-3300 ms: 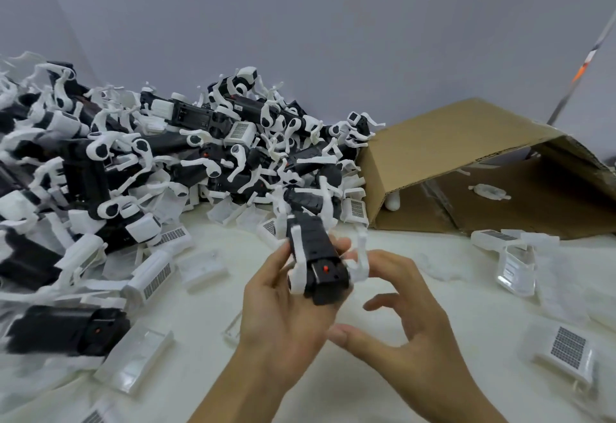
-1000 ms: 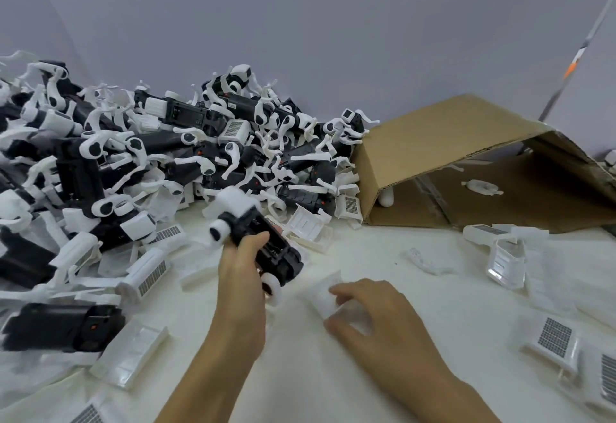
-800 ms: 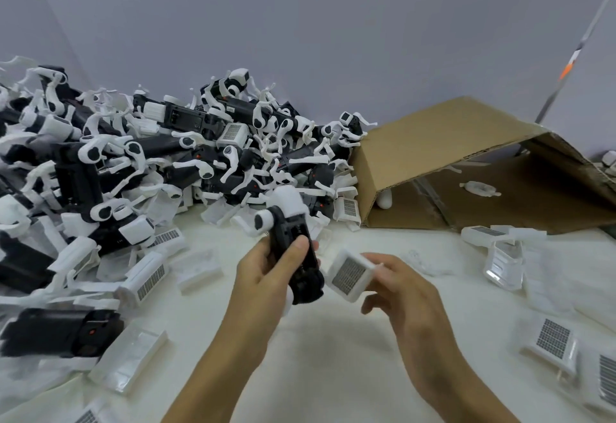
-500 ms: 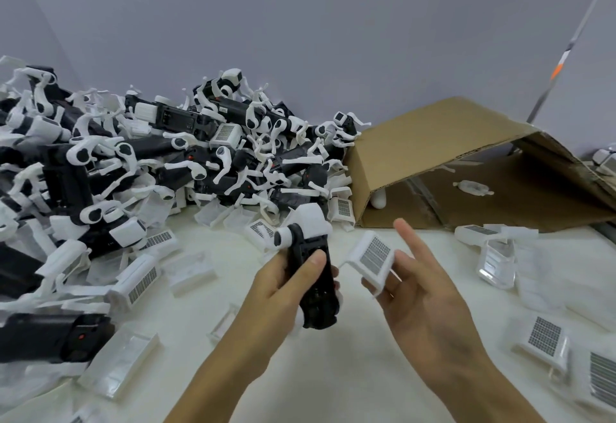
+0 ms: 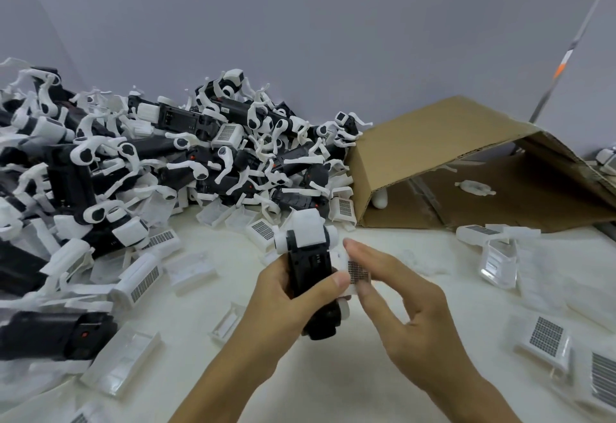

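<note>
Head view: left hand [image 5: 283, 292] gripping black device [image 5: 310, 269] at frame center, fingers [image 5: 328, 284] wrapping tight round its body, white end pointing up-frame. Right hand [image 5: 400, 302] pinching white grille piece [image 5: 358, 271] between thumb and forefinger, holding it against device's right side. Both being held above tabletop [image 5: 333, 382]. Pile of black-and-white devices [image 5: 166, 162] filling left of frame. Cardboard box [image 5: 433, 142] lying open at upper right.

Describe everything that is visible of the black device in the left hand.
The black device is an elongated, plastic-looking body with a white cap and two white round knobs at its far end. It points away above the table, gripped by the left hand. The right hand pinches a small white grid piece against its right side.
</note>
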`<state>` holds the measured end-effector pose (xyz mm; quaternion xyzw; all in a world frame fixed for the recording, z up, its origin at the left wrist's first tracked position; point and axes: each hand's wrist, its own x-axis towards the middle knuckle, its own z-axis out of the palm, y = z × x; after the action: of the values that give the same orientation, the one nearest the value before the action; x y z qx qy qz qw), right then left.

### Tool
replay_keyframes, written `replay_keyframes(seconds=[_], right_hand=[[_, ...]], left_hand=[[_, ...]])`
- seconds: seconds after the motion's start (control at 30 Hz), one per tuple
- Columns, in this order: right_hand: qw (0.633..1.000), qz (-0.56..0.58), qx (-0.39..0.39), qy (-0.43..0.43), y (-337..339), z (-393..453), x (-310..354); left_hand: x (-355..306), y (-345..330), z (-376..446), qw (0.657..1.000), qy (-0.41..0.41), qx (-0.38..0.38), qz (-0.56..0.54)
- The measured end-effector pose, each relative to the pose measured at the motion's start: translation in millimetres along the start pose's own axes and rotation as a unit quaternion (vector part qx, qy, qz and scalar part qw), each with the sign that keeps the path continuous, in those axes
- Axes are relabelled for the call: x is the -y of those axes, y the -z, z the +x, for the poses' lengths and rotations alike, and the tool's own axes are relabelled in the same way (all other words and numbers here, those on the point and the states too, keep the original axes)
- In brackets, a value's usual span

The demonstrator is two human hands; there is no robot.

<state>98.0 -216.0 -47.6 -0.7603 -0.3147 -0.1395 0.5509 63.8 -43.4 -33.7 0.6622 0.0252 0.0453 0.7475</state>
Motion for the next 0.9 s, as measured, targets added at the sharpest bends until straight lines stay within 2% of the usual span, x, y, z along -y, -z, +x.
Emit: replay_keyframes(seconds=[0.1,0.23,0.43,0.5,0.6,0.7,0.8,0.9], right_hand=[[0.999,-0.032,-0.002,0.007,-1.1,-0.2,0.6],[0.996,0.014,-0.081,-0.029,-6.0,-0.3,6.2],[0.993,0.053,-0.09,-0.059,-13.2,-4.2,8.4],[0.995,0.019,-0.081,-0.052,-14.0,-4.5,9.4],[0.997,-0.009,-0.054,-0.051,-12.9,-4.2,8.9],[0.993,0.075,-0.017,-0.092,-9.8,-1.4,10.3],[0.973,0.15,-0.048,-0.167,-4.5,5.5,11.4],[0.973,0.128,-0.013,-0.193,-4.4,7.3,13.5]], left_hand=[[2.8,-0.2,2.3,1.0,-0.01,-0.018,0.0],[3.7,-0.4,2.8,0.997,-0.002,0.04,-0.069],[11.1,-10.8,-3.5,0.993,-0.045,0.105,0.018],[12.2,-13.8,-6.3,0.992,-0.069,0.088,0.054],[12.0,-13.2,-4.4,0.993,-0.088,0.009,0.072],[6.9,-8.7,0.3,0.995,-0.089,-0.045,0.019],[3.3,-6.1,2.7,0.994,-0.098,-0.043,-0.037],[4.1,-9.6,1.6,0.994,-0.096,-0.017,-0.046]])
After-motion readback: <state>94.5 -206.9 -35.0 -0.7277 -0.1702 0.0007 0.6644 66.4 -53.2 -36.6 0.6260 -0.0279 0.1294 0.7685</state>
